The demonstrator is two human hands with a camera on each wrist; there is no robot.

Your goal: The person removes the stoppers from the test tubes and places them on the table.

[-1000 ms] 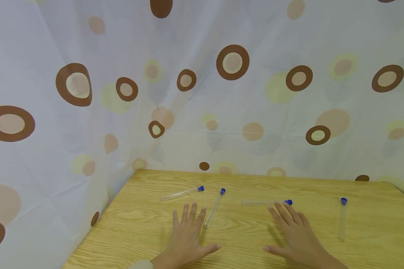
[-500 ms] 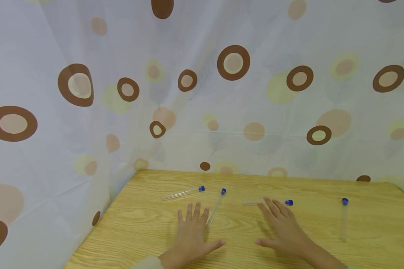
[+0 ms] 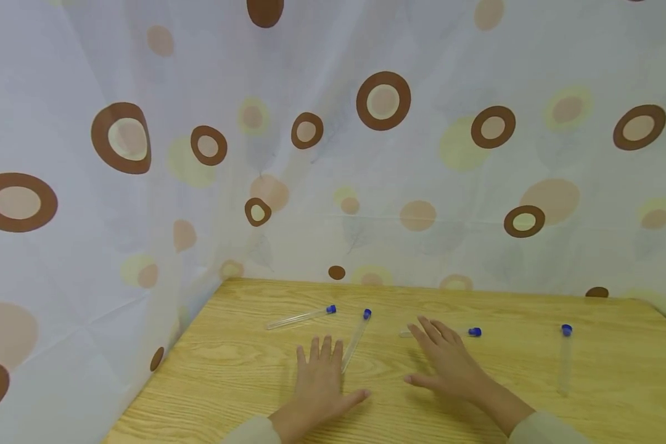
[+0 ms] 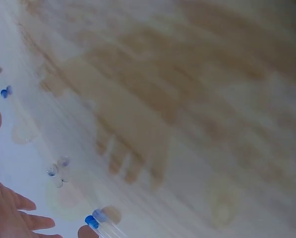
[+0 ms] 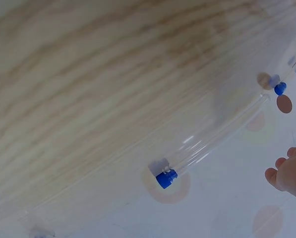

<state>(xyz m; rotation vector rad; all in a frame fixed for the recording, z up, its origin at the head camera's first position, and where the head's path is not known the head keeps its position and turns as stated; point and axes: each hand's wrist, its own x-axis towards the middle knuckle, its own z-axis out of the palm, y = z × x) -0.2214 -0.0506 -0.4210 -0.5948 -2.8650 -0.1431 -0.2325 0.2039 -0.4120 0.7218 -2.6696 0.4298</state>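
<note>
My left hand [image 3: 319,382] is spread low over the wooden table, palm down, holding nothing. Just past its fingers on the right lies a clear test tube [image 3: 357,339] with a blue cap, its near end partly hidden. My right hand [image 3: 446,364], fingers also extended, reaches over a test tube lying crosswise; its blue cap [image 3: 474,332] shows to the right and its middle is covered from the head view. In the right wrist view that hand [image 5: 291,173] appears apart from the capped tube [image 5: 212,136]. The left wrist view catches the left hand's fingers [image 4: 24,203] at the edge.
Another blue-capped test tube [image 3: 296,319] lies slanted at the back left. One more test tube [image 3: 565,364] points toward me at the right. A white curtain [image 3: 411,166] with brown circles borders the wooden table [image 3: 227,376] at the back and left.
My right hand has moved left and slightly forward, passing over the crosswise tube. The left hand has shifted a little to the right. The tubes lie where they were.
</note>
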